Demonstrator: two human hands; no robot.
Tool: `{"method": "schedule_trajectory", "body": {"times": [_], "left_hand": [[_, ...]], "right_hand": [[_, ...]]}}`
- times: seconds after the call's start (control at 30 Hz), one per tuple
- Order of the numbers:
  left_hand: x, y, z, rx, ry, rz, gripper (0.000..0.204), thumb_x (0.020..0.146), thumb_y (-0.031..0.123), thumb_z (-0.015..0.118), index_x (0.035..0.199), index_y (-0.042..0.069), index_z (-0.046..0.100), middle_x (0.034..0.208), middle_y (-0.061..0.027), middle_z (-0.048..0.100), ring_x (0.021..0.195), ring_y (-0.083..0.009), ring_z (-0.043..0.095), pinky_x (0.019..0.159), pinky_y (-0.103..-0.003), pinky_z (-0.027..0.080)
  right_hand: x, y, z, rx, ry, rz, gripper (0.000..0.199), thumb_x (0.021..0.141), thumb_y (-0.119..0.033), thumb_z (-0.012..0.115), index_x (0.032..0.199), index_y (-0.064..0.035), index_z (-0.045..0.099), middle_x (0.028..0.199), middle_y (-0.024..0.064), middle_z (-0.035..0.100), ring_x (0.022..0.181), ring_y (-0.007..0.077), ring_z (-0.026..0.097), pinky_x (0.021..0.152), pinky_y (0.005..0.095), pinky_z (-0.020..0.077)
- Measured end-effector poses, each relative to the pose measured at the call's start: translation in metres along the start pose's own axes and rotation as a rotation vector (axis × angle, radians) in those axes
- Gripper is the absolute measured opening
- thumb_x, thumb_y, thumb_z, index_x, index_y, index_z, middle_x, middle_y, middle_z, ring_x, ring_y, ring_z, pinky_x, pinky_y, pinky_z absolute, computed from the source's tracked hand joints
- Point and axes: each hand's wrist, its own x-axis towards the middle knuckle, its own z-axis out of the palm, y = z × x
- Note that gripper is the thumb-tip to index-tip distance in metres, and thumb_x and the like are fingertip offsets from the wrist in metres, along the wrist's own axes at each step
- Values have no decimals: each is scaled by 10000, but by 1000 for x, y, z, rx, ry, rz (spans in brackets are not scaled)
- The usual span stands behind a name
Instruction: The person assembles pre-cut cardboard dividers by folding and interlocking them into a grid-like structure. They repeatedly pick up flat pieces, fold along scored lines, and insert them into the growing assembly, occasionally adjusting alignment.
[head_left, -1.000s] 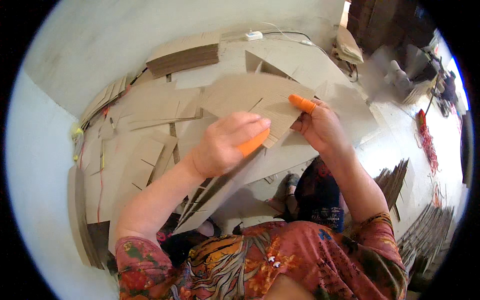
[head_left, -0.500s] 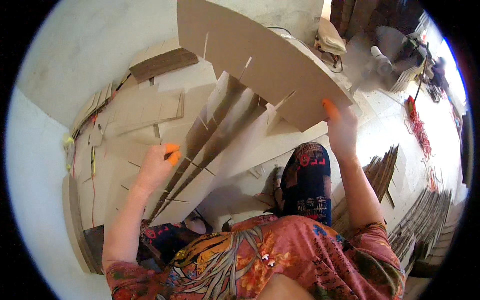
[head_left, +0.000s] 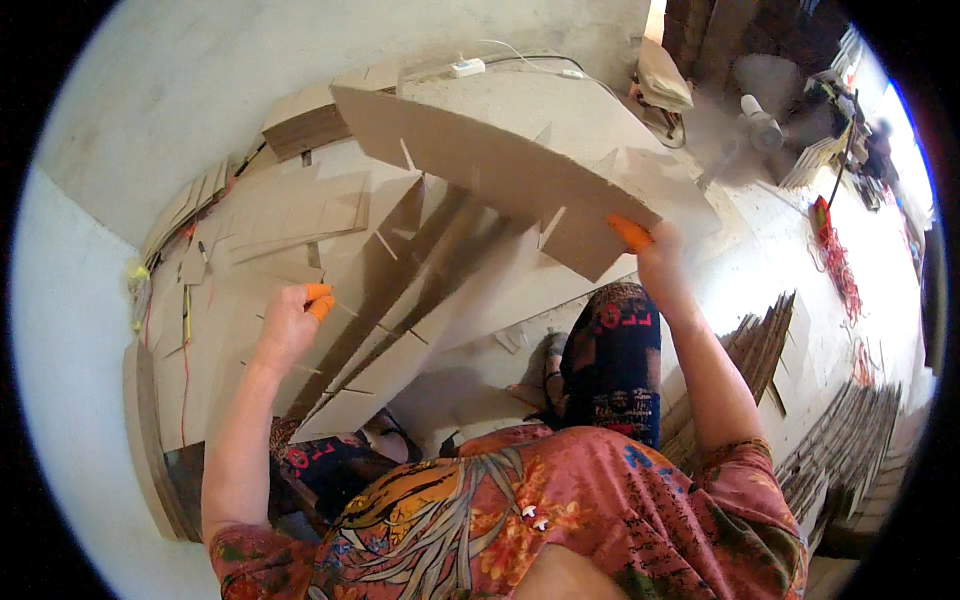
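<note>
My right hand (head_left: 662,262), with orange finger covers, grips the right end of a long slotted cardboard sheet (head_left: 480,155). This sheet lies crosswise over several upright slotted cardboard strips (head_left: 375,370), which fan out between my hands. Its lower edge meets their far ends; whether the slots interlock is unclear. To the left, my left hand (head_left: 290,325) is closed, orange covers on its fingertips, at a cardboard strip beside the upright ones. The exact edge in its fingers is partly hidden.
Flat cardboard sheets (head_left: 300,215) and a cardboard stack (head_left: 305,130) lie at the far left. A power strip (head_left: 467,68) sits by the wall. Bundled cardboard strips (head_left: 845,440) stand at the right, near red string (head_left: 838,260) and a fan (head_left: 762,122).
The crosswise sheet has come down and tilted, nearer the upright strips. My right hand has moved slightly left and down with it. My left hand has shifted a little left.
</note>
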Motion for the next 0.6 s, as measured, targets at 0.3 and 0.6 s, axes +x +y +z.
{"method": "schedule_trajectory", "body": {"times": [0.3,0.6], "left_hand": [[1,0,-3,-28,-20,21,201,804,89,602,951,-38,651,728,-156,657,587,-162,555,560,-304,435],[-3,4,-4,-43,-21,-40,212,793,94,618,945,-51,646,774,-187,660,631,-196,598,593,-306,457]], "right_hand": [[-8,-13,-6,180,-42,125,186,867,-115,592,1012,-7,638,828,-4,644,741,65,542,644,234,460],[-15,0,-6,58,-39,139,165,869,-114,589,956,15,645,743,-19,608,712,59,513,602,236,433]]}}
